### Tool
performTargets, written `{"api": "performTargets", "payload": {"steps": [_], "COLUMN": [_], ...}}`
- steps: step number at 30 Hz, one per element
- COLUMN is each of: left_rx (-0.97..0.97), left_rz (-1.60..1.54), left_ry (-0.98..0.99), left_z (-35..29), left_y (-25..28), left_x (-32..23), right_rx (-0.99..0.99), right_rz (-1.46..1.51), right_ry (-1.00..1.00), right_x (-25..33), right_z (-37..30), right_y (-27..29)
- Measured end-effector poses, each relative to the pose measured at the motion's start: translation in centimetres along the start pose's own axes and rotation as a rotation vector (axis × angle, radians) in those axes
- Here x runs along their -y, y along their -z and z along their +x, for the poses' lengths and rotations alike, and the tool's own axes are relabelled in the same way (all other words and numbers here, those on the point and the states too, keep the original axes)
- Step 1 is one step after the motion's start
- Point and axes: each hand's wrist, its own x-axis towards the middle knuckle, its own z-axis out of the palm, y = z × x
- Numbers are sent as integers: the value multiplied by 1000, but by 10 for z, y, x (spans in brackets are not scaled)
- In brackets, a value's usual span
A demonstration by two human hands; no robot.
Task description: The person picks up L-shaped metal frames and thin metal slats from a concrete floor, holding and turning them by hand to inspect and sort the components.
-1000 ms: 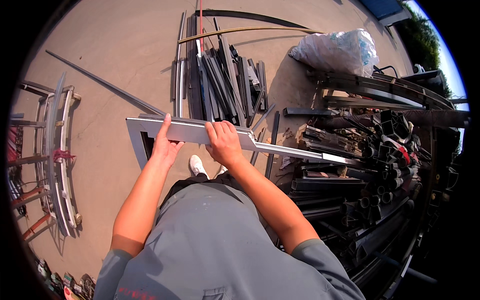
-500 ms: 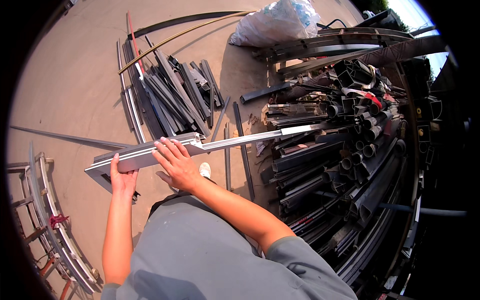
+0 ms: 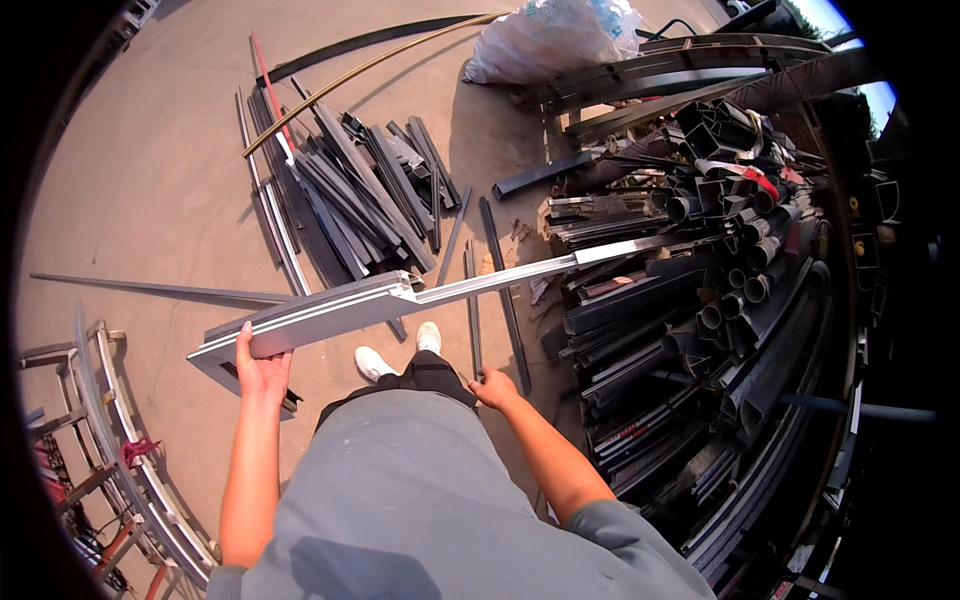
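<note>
Across the front of the body, at waist level as I judge, is a silver metal frame (image 3: 340, 320), its wide part at the left and its narrow rail (image 3: 500, 279) going out to the right. The left hand (image 3: 264, 375) is grasping it near the cornered end, the thumb lying against the face and the other fingers partly hidden at the lower edge. The right hand (image 3: 495, 388) is apart from the frame, low beside the hip; its fingers look bent, but I cannot tell if they grasp something.

For holding such a long piece well, I think the left wrist should be firm, because the weight probably pulls to the right and may twist the grip. The far end reaches over the stacked dark profiles (image 3: 625, 310); whether it rests there is not clear, so scratching seems possible. Beyond, a bundle of bars (image 3: 370, 190) lies on the ground.
</note>
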Motion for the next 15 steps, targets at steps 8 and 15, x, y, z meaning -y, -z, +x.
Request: {"api": "performTargets", "payload": {"steps": [8,15], "left_rx": [7,16], "left_rz": [36,67], "left_ry": [6,-10], "left_z": [-6,-14], "left_y": [-3,-12], "left_x": [-1,0], "right_rx": [-92,-145], "right_rz": [193,1241], "right_ry": [245,1092], "right_x": [35,183], "right_z": [-19,-139], "right_y": [34,213]}}
